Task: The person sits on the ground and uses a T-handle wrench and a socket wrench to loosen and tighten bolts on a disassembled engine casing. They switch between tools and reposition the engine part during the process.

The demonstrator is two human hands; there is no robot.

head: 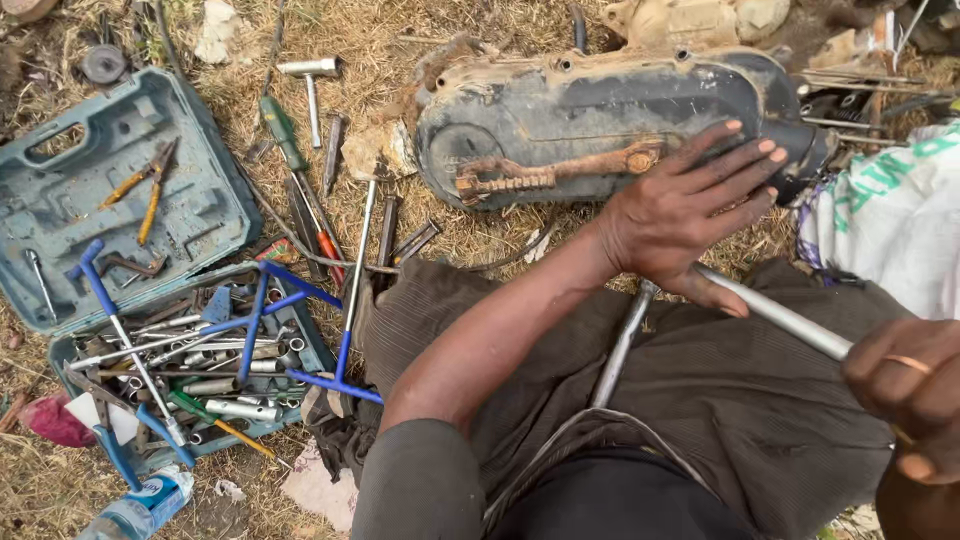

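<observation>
head: l hand [690, 215] on engine cover [590, 125]

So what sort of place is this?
Likely an outdoor, makeshift repair spot: dry grass as the floor, an open tool case of wrenches, and a grimy engine cover under the left hand.

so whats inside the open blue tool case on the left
The lid half of the blue tool case holds orange-handled pliers and a small wrench. The lower half is piled with blue-handled T-wrenches, sockets and a green screwdriver. Whatever lies beneath that pile is covered.
</observation>
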